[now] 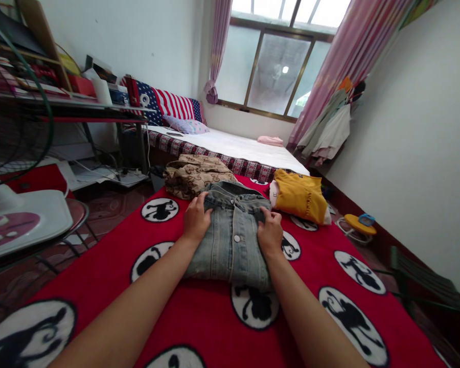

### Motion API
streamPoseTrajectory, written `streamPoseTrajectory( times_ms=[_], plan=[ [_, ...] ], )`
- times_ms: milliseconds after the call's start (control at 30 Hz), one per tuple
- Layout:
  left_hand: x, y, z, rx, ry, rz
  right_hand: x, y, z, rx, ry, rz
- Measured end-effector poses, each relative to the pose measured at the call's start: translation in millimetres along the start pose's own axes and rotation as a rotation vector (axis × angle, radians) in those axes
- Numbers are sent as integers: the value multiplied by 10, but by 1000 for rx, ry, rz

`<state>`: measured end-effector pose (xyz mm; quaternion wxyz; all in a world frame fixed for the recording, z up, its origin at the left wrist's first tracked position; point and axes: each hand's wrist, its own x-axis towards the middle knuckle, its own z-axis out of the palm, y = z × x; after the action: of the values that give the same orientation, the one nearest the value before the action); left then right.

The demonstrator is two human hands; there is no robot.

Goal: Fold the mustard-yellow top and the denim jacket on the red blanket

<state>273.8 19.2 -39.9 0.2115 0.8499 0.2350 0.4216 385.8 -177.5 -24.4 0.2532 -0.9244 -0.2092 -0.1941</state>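
Note:
A folded denim jacket [224, 250] with metal buttons lies on the red blanket [218, 327], its collar pointing away from me. My left hand [197, 217] grips the jacket's upper left edge near the collar, thumb on top. On the opposite side, my right hand [270, 230] has its fingers curled on the upper right edge. Just behind the jacket sits a brown patterned garment [195, 174], bunched up. To the right rests a folded yellow garment [301, 197] with some white cloth showing at its left side.
Beyond the blanket stands a bed [230, 145] with a pink folded cloth [270, 140]. A cluttered desk [99, 110] and a white fan base [26, 220] are at left. On the right are a yellow stool [358, 224] and a dark folding chair [425, 281].

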Motion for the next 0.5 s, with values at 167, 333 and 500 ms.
streamPoseTrajectory(
  times_ms=[167,333,500],
  plan=[
    [386,279,-235,-109,14,335,421,-143,-364,141,174,-236],
    [761,262,-174,100,-45,151,645,-154,-288,-13,178,-182],
    [486,-128,210,359,-394,-85,449,86,282,-283,-246,-9]
  ],
)
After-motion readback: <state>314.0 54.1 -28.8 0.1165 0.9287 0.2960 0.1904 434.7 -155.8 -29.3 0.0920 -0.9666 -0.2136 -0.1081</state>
